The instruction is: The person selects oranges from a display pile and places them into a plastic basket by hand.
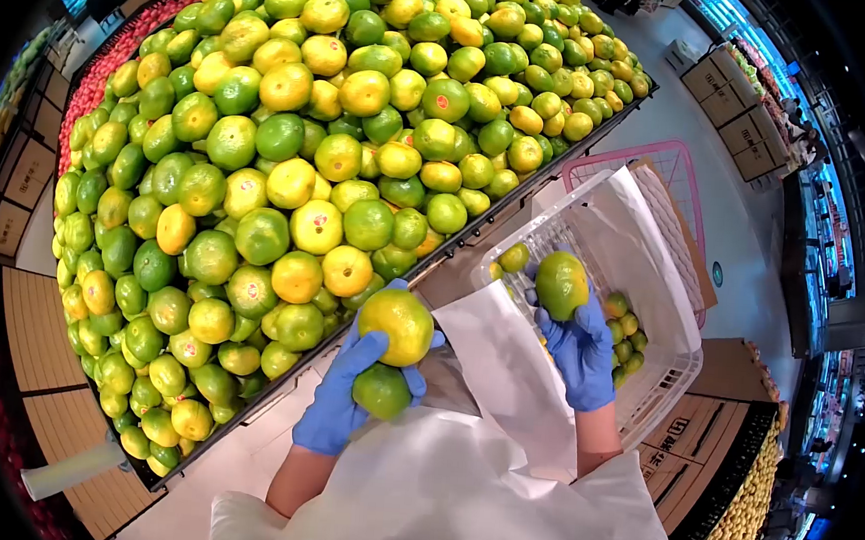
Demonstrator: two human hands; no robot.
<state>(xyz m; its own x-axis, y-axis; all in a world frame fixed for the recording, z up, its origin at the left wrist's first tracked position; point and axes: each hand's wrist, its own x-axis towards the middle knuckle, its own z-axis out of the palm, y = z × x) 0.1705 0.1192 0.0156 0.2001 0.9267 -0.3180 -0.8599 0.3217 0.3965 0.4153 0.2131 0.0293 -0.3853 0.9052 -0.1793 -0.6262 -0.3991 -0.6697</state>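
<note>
My left hand (344, 384), in a blue glove, holds two citrus fruits: a yellow-green one (395, 326) on top and a greener one (382, 391) below it. Over the white crate (682, 363), my right hand (579, 351), gloved too, has its fingers round a green fruit (561, 285). Inside the crate lie several more green fruits (635, 334), beside white lining paper (626, 223). To the left rises a big heap of green and yellow citrus (265, 233), close to my left hand.
The heap's display has a dark edge (475, 235). A pink wire basket (694, 188) stands behind the crate. Cardboard boxes (686, 443) are at the lower right, more boxes (735, 106) at the upper right. A pale cylindrical bar (72, 471) juts out lower left.
</note>
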